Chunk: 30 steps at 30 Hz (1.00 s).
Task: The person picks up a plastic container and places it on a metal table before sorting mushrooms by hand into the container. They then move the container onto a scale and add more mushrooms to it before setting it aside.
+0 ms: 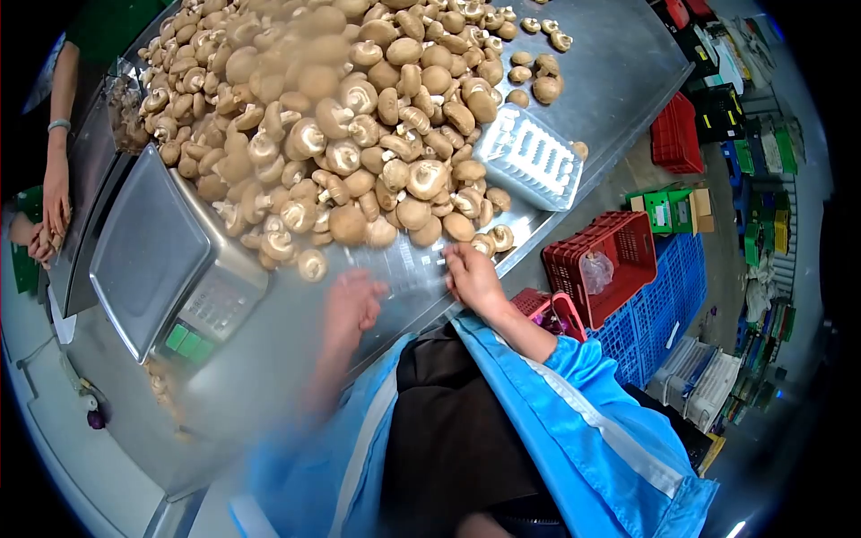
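A clear plastic tray (pixel 408 269) lies on the metal table in front of me, against the near edge of a large heap of brown mushrooms (pixel 430 179). At the tray's right edge is my right hand (pixel 475 278), its fingers curled and closed on the rim. My left hand (pixel 352 303) is by the tray's left side, its fingers bent. Haze blurs that hand, so its contact with the tray cannot be made out. A stack of clear trays (pixel 529 160) stands right of the heap.
Left of the heap stands a weighing scale (pixel 152 251) with green buttons. Beyond it, another person's hands (pixel 52 224) rest near the table's edge. On the right are a red crate (pixel 599 269), blue plastic pallets (pixel 664 296) and a green box (pixel 668 211). Loose mushrooms (pixel 545 85) lie at the back.
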Tool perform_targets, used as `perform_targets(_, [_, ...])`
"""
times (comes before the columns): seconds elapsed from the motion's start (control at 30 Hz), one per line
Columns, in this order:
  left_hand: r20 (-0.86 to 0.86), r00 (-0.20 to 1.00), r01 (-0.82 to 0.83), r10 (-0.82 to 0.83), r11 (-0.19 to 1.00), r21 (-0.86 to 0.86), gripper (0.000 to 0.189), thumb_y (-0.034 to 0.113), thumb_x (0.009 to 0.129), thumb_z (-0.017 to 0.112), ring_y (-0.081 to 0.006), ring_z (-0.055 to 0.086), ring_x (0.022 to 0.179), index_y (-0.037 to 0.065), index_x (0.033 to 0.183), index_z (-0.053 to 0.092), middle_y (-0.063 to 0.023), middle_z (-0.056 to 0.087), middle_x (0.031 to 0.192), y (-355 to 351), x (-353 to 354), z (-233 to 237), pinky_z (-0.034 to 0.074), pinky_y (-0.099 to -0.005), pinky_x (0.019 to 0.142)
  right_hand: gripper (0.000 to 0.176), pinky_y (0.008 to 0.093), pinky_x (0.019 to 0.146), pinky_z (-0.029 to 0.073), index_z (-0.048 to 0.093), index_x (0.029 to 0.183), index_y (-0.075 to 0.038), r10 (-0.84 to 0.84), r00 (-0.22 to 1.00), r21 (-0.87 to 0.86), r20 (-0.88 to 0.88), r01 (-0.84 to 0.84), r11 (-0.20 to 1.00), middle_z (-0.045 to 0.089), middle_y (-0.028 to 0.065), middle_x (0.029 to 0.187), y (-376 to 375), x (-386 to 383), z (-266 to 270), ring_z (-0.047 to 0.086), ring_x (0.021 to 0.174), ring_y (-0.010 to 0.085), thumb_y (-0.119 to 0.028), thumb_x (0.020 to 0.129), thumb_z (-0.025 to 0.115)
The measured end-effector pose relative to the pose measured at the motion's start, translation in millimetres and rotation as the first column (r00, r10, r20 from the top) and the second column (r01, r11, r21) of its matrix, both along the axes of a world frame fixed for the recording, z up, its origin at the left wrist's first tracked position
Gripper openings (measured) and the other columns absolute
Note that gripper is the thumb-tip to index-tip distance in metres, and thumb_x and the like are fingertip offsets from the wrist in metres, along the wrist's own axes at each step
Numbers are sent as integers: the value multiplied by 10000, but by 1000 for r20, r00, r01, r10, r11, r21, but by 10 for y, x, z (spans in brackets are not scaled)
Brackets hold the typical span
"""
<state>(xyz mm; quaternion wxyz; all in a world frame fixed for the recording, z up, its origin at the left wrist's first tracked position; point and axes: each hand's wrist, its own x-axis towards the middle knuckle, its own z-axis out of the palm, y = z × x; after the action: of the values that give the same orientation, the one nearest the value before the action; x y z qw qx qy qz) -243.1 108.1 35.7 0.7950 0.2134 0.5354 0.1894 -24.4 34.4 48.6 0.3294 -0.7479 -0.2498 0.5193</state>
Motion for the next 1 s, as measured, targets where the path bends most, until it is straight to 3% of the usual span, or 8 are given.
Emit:
perform_targets(0.07, [-120, 993, -8, 21, 994, 108, 229, -9, 914, 467, -115, 471, 448, 12, 1140, 436, -144, 615, 784, 314, 198, -90, 276, -224, 318, 198, 288, 377, 370, 548, 1081, 2, -25, 998, 45, 62, 22, 999, 535, 41, 573, 246, 13, -45, 470, 390, 128, -152, 1001, 453])
perform_targets(0.17, [-196, 979, -20, 52, 987, 161, 153, 84, 960, 484, -112, 481, 463, 54, 1109, 470, -41, 549, 701, 590, 385, -237, 303, -222, 353, 200, 322, 395, 405, 549, 1047, 29, -58, 987, 86, 152, 45, 995, 559, 78, 566, 612, 106, -7, 517, 405, 163, -135, 993, 447])
perform_targets(0.27, [-112, 982, -131, 153, 974, 184, 177, -65, 917, 434, -126, 482, 448, 25, 1070, 431, -59, 485, 661, 659, 474, -200, 273, -235, 322, 186, 337, 419, 432, 544, 1048, 23, -84, 977, 123, 194, 60, 991, 565, 91, 563, 809, 135, -15, 547, 435, 175, -116, 991, 435])
perform_targets(0.33, [-111, 977, -157, 185, 962, 223, 167, -52, 929, 438, -129, 486, 447, 27, 1075, 434, -65, 501, 677, 615, 509, -230, 282, -235, 323, 185, 333, 416, 431, 545, 1064, 12, -110, 967, 166, 230, 72, 983, 560, 88, 566, 844, 114, -9, 546, 442, 170, -113, 992, 428])
perform_targets(0.63, [20, 977, -205, 211, 919, 336, 224, 30, 961, 466, -117, 527, 479, 31, 1184, 457, -82, 593, 832, 230, 307, -240, 342, -222, 361, 328, 256, 397, 406, 452, 1337, -74, -209, 977, 233, -38, 212, 949, 540, 24, 623, 431, -85, -35, 473, 441, 96, -157, 1023, 402])
perform_targets(0.83, [15, 988, -147, 153, 913, 381, 300, 39, 945, 492, -130, 550, 509, 19, 1240, 443, -93, 608, 898, 18, 53, -29, 377, -220, 389, 310, 262, 382, 403, 462, 1317, -73, -188, 976, 205, -108, 207, 957, 525, 33, 634, 203, -243, 69, 481, 447, 102, -169, 1031, 392])
perform_targets(1.0, [53, 987, -159, 150, 908, 387, 393, -42, 912, 465, -166, 567, 519, 20, 1291, 386, -133, 590, 939, -73, -193, 148, 405, -226, 380, 294, 256, 377, 414, 479, 1296, -75, -135, 980, 209, -147, 164, 964, 530, 32, 636, 149, -375, 195, 482, 443, 98, -164, 1030, 391])
